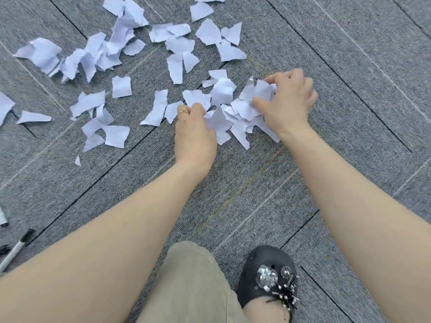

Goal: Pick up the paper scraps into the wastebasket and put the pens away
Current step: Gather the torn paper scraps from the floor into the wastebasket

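Several torn white paper scraps [121, 87] lie scattered over the grey carpet, most of them at the upper left and centre. A bunched heap of scraps [242, 110] sits between my hands. My right hand [288, 101] grips the heap's right side, thumb and fingers closed on the paper. My left hand [194, 134], with a gold ring on one finger, pinches scraps at the heap's left edge. A white pen with a black cap [17, 249] lies at the lower left edge. No wastebasket is in view.
The grey carpet tiles [349, 66] have dark seams. Another pen's end [3, 217] shows at the far left edge. My black shoe with silver ornaments [268, 278] and a khaki trouser leg [189, 285] are at the bottom centre.
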Motion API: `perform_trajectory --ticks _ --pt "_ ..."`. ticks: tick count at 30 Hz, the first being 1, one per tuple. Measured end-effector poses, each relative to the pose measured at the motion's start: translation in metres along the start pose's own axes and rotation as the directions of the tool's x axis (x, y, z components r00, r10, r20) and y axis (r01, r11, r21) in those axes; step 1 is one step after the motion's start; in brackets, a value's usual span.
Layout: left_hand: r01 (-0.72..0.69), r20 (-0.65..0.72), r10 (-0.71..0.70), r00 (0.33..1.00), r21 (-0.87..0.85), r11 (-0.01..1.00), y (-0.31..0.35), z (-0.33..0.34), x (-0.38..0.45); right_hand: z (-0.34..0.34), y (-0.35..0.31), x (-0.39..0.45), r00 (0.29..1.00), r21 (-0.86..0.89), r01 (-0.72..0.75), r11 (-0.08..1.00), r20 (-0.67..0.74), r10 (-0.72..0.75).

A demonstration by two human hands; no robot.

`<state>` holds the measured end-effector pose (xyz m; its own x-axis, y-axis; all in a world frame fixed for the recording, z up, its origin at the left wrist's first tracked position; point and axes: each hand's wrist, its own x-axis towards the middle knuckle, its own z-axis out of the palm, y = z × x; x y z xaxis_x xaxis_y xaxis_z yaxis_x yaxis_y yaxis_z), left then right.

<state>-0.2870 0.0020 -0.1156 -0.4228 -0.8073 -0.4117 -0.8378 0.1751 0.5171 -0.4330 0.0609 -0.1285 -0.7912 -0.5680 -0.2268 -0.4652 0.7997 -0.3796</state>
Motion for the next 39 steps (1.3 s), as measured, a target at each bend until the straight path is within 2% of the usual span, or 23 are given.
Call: perform_trajectory --ticks 5,7,11,15,18,25,33,36,39 --pt "0.033 0.047 -0.032 0.998 -0.011 0.999 0.005 0.003 0.003 -0.002 0.0 0.006 0.993 -0.012 0.018 1.0 0.119 -0.016" --pt "0.018 0.048 -0.02 0.999 0.047 0.999 0.006 0.004 0.004 -0.001 0.001 0.005 0.995 0.029 0.029 0.999 0.095 -0.031" --pt "-0.069 0.02 0.066 0.998 0.298 0.952 0.003 -0.002 0.015 0.0 0.001 -0.003 1.0 0.228 -0.027 0.973 0.017 0.023" --pt "-0.098 0.134 0.056 0.989 0.331 0.939 0.002 -0.01 0.03 0.001 -0.002 -0.002 0.992 0.255 -0.095 0.962 0.102 0.071" --pt "-0.14 0.142 0.094 0.985 0.365 0.92 0.007 -0.012 0.031 0.001 -0.002 -0.002 0.991 0.239 -0.086 0.967 0.122 0.058" --pt "-0.196 0.188 0.156 0.97 0.22 0.956 0.01 -0.008 0.026 0.011 0.002 -0.012 0.999 0.197 0.006 0.98 0.049 -0.016" --pt "-0.151 0.147 0.121 0.982 0.217 0.964 0.005 -0.006 0.02 0.009 0.001 -0.025 0.987 0.28 0.036 0.959 0.142 -0.079" --pt "-0.125 0.137 0.105 0.985 0.145 0.982 0.005 -0.008 0.02 0.007 0.004 -0.024 0.995 0.432 -0.002 0.902 0.09 -0.04" --pt "-0.038 0.131 0.034 0.991 0.026 0.999 0.003 -0.016 0.027 -0.003 0.011 -0.016 0.992 0.626 -0.073 0.776 -0.031 0.119"
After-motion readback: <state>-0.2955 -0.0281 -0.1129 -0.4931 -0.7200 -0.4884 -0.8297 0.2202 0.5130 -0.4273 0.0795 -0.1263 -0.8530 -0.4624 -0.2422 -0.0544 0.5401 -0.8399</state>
